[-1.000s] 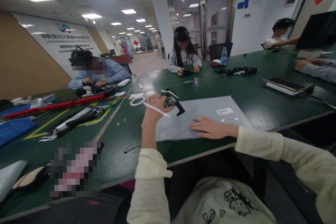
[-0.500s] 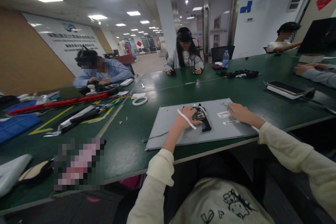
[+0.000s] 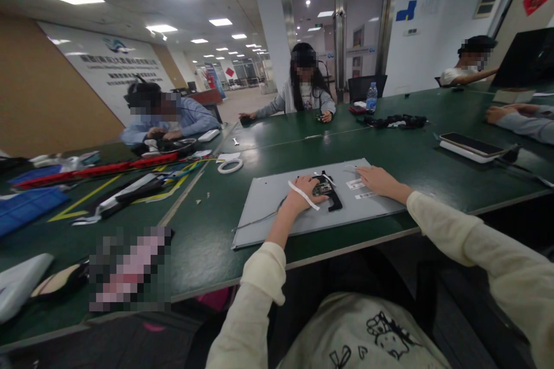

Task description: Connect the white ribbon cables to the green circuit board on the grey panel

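Observation:
A flat grey panel (image 3: pixel 268 207) lies on the table in front of me. A small circuit board (image 3: pixel 321 187) in a black bracket (image 3: pixel 335 200) rests on it, with a thin cable running out to the left. My left hand (image 3: pixel 303 193) is spread over the board's left side, thumb and fingers apart. A white tape strip (image 3: pixel 300 190) crosses the back of that hand. Over the panel's far right part, my right hand (image 3: pixel 377 180) has its fingers closed around a short, pale strip (image 3: pixel 350 168), partly hidden. Printed labels (image 3: pixel 355 184) sit beside it.
A white tape roll (image 3: pixel 230 166) stands left of the panel's far side. Further left are a blue tray (image 3: pixel 34 207), a red strip (image 3: pixel 99 167) and cables. A phone (image 3: pixel 470 144) on a white box lies right. Co-workers sit around the table.
The panel has slid slightly left with the board and my left hand. My right hand has moved further left, the pale strip with it. A co-worker opposite has stretched an arm sideways.

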The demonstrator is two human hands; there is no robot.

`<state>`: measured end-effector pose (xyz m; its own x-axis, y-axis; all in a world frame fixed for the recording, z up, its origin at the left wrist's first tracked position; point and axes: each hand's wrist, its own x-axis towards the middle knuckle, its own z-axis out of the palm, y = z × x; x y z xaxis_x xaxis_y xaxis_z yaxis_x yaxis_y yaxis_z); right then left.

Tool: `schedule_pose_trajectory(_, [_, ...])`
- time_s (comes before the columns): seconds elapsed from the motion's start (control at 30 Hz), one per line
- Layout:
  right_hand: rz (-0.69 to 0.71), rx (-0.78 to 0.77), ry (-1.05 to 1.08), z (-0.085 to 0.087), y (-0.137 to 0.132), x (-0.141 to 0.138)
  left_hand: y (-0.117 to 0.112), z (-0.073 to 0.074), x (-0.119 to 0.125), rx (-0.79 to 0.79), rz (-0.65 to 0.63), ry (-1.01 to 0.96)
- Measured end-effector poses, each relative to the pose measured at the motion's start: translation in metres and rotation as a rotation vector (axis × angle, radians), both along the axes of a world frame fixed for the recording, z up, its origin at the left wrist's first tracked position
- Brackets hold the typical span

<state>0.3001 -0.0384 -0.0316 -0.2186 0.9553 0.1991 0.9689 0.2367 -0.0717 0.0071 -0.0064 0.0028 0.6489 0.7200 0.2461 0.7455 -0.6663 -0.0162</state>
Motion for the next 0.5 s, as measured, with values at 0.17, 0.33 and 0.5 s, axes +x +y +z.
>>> schedule_pose_trajectory(0.17, [0.087,0.053,-0.025,-0.012,0.024,0.002,0.008,-0.005,-0.004,0.008,-0.011,-0.019])
schedule_pose_trajectory(0.33, [0.197,0.110,-0.059,-0.025,0.040,0.010,0.015,-0.014,-0.004,0.015,0.011,-0.024])
schedule_pose_trajectory(0.5, [0.218,0.129,-0.053,-0.030,0.048,0.012,0.012,-0.012,-0.003,-0.006,0.021,-0.009])
